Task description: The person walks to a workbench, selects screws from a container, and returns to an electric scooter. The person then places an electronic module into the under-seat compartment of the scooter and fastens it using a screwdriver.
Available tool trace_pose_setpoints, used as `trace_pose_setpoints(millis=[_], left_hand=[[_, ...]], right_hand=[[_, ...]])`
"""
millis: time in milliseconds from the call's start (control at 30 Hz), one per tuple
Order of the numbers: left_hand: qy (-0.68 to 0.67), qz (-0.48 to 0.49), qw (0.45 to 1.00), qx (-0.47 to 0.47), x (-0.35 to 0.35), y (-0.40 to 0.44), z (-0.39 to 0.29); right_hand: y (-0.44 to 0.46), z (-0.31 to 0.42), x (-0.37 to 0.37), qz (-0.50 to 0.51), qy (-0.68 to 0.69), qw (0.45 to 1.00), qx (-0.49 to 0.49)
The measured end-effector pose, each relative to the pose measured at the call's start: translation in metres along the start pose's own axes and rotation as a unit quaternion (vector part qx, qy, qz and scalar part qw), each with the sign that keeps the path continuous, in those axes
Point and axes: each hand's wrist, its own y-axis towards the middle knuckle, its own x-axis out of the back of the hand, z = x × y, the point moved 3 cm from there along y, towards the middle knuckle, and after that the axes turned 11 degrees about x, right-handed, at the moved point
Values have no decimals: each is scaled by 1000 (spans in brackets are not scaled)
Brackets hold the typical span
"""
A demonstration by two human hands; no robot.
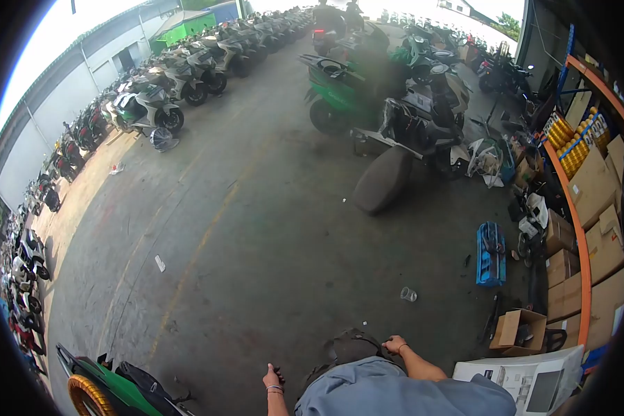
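Note:
My left hand (272, 375) hangs low beside my body, a band around its wrist. Its fingers look loosely curled, and nothing shows in them. On the other side, my right hand (396, 344) is at my hip, close to the dark trousers (353, 349), with a thin band on the wrist. Those fingers are curled too, and what they may hold is hidden. Between the arms is my grey-blue shirt (395, 392). A clear plastic cup (408, 295) lies on the floor ahead of my right hand.
Ahead lies a scooter seat (383, 180), beside a partly stripped scooter (433, 114). A blue toolbox (491, 254), an open carton (518, 331) and an orange-framed rack (577, 222) stand right. A white machine (527, 378) is near my right side; a green scooter (121, 385) stands left.

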Motion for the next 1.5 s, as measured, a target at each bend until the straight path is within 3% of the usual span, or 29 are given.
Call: trace_pose_setpoints(millis=[67,200,333,433,500,567,733,800,867,933,1067,1100,1167,1200,1233,1300,1367,1500], left_hand=[[77,-5,995,-71,-37,5,-67],[95,19,989,-116,-107,24,-178],[131,10,984,-117,-165,58,-258],[183,-8,980,-82,-173,90,-303],[199,-42,979,-27,-165,125,-327],[187,-65,980,-25,-165,124,-359],[69,-63,996,-12,-201,159,-446],[141,-19,990,8,-224,184,-485],[216,22,976,25,-248,205,-524],[65,-7,998,-4,-277,230,-556],[155,-54,986,-31,-327,274,-661],[298,-45,944,-134,-341,285,-699],[542,-128,749,-358,-361,297,-766],[348,-33,918,-185,-370,312,-796],[198,3,978,-70,-381,314,-826],[77,40,996,-7,-408,302,-885],[94,63,993,-20,-442,306,-961],[115,93,986,-79,-524,315,-1111]], right_hand=[[29,48,3,-13,-23,999,38],[78,154,11,-3,-40,999,23],[147,253,11,-20,-29,999,34],[210,337,6,-23,-3,998,55],[233,394,1,5,-65,998,8],[274,457,-7,32,-94,995,28],[323,663,-8,-4,-100,964,245],[331,736,1,-3,-58,965,255],[357,783,7,-14,-60,964,257],[385,822,8,-27,-55,967,247],[477,827,-11,-50,-142,977,152],[491,829,-15,-64,-175,975,123],[486,858,-11,8,-154,988,-18],[487,882,-12,6,-157,987,-18],[489,898,-14,16,-130,991,-36],[498,939,-10,28,-106,992,-59],[511,993,-14,-34,-26,999,1],[569,1095,-24,-53,-7,997,54]])
